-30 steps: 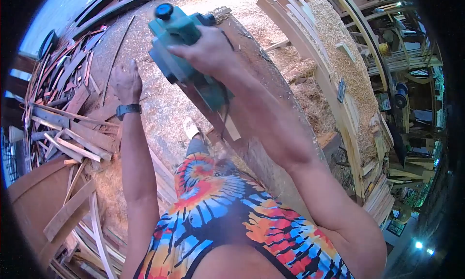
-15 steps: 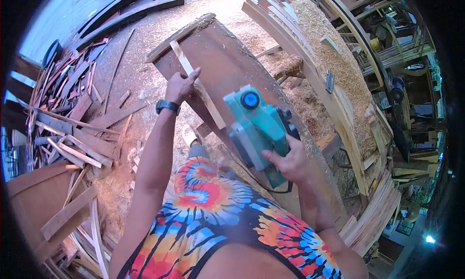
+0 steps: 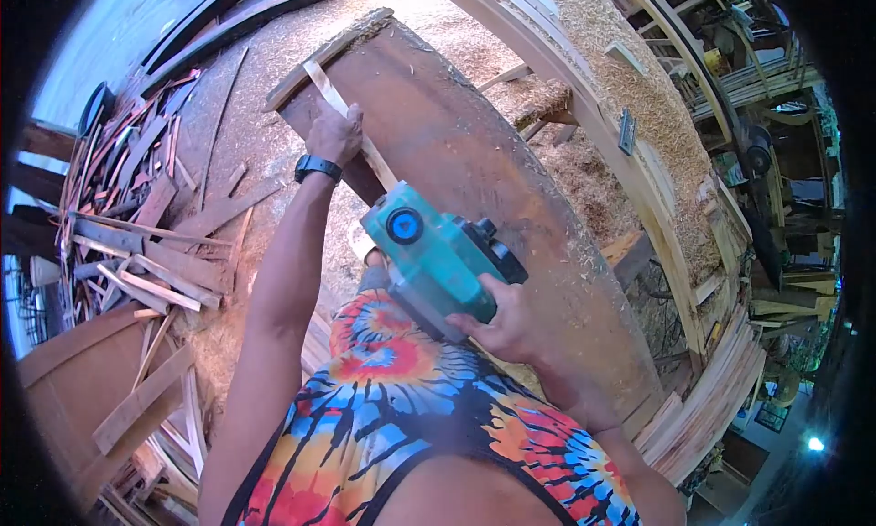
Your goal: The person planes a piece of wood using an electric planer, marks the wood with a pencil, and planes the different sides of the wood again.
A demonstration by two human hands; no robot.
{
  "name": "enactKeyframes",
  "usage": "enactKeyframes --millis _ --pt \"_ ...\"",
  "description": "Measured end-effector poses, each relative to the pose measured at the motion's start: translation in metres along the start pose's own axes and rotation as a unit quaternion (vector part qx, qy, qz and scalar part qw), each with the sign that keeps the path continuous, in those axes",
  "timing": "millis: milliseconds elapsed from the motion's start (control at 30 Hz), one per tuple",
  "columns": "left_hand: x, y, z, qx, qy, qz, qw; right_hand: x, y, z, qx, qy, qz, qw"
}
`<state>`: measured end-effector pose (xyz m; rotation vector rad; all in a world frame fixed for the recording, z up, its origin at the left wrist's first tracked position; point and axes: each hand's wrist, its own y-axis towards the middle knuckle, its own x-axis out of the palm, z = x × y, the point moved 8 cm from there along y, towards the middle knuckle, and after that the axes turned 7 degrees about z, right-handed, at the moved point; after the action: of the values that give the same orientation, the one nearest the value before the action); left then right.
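A narrow pale wood strip [image 3: 326, 86] lies along the left side of a wide brown board [image 3: 456, 124]. My left hand [image 3: 334, 135] is closed around the strip's middle, with a dark watch on that wrist. In my right hand [image 3: 505, 322] is a teal electric planer [image 3: 440, 257], its handle wrapped by my fingers. The front of the planer covers the near end of the strip. Whether its sole touches the wood is hidden.
A heap of scrap wood [image 3: 151, 170] lies at the left on shavings-covered ground. To the right, a long beam [image 3: 584, 115] borders a mound of wood shavings [image 3: 657, 115]. Stacked planks [image 3: 707, 416] stand at lower right.
The planer has moved left and over the strip's near end, which was uncovered before. My left hand has closed more fully around the strip and shifted slightly up.
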<state>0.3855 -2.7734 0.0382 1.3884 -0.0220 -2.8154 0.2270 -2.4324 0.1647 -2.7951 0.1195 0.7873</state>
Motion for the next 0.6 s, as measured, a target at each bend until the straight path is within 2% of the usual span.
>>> enactKeyframes --millis 133,200,300,400,433,600 --pt "-0.001 -0.001 0.002 0.001 -0.035 -0.02 0.999 0.006 0.013 -0.006 0.0 0.009 0.013 1.0" --pt "0.002 0.005 -0.004 0.026 -0.075 -0.015 0.997 0.008 0.022 -0.008 -0.011 -0.002 0.019 1.0" --pt "-0.001 0.027 -0.031 0.008 -0.092 0.018 0.996 0.011 0.035 -0.013 -0.016 0.005 0.023 1.0" --pt "-0.034 0.02 -0.036 -0.104 -0.215 0.002 0.971 0.014 0.05 -0.02 0.001 -0.015 0.0 1.0" --pt "-0.048 0.02 -0.038 -0.092 -0.228 0.023 0.969 0.014 0.057 -0.024 -0.006 -0.014 0.005 1.0" --pt "-0.087 0.014 -0.072 -0.146 -0.243 0.031 0.959 0.019 0.096 -0.046 -0.012 -0.001 0.009 1.0"
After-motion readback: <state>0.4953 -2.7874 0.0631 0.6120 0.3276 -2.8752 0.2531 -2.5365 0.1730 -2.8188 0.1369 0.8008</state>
